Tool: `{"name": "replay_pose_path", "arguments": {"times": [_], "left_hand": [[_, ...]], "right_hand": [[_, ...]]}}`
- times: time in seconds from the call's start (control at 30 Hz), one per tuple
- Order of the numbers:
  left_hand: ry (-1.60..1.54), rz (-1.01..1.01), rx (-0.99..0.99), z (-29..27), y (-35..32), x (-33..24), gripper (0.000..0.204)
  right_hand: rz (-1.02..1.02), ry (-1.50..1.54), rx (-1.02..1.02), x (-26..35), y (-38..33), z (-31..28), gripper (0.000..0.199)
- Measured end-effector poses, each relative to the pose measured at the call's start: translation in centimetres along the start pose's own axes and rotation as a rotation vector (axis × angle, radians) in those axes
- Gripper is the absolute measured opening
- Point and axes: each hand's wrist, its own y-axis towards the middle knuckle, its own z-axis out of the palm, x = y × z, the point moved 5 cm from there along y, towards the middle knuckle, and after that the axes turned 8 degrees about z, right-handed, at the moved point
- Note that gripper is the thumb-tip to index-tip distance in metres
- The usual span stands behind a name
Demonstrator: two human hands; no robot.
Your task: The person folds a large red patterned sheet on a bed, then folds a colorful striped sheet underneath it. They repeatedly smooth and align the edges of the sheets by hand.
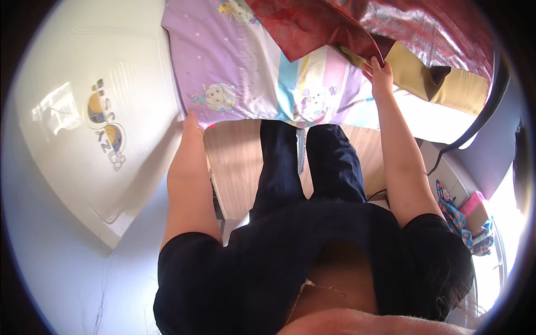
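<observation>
- Handling the red cloth [321,30] well likely calls for a light pinch, its edge held clear of the sheet [251,97] so the layers don't drag.
- Steadying the sheet's near left corner should limit creasing.
- The right hand [381,75] seems to pinch the red cloth's edge between thumb and forefinger, other fingers loosely spread; the gold band [427,75] lies just right of them.
- The left hand [191,120] is at the sheet's corner, beside the white panel [139,56]; its fingers are largely hidden, so I cannot tell their grip.
</observation>
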Motion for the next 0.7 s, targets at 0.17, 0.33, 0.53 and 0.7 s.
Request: {"name": "replay_pose_path", "arguments": {"times": [0.17,0.33,0.53,0.7], "left_hand": [[-0.081,0.077,-0.179,-2.2,2.1,0.9,0.036],[1.972,0.237,0.216,-1.3,-0.7,-1.7,0.033],[2.488,0.017,0.46,-5.4,0.2,-1.2,0.038],[2.019,0.532,0.356,4.3,-6.1,-3.8,0.049]], "right_hand": [[-0.003,0.017,0.095,-1.7,0.6,0.6,0.026],[-0.023,0.055,0.056,-1.3,0.7,0.2,0.025],[-0.061,0.076,0.107,-0.3,-0.4,3.2,0.02],[-0.275,-0.035,0.08,0.3,-2.3,0.3,0.015]]}}
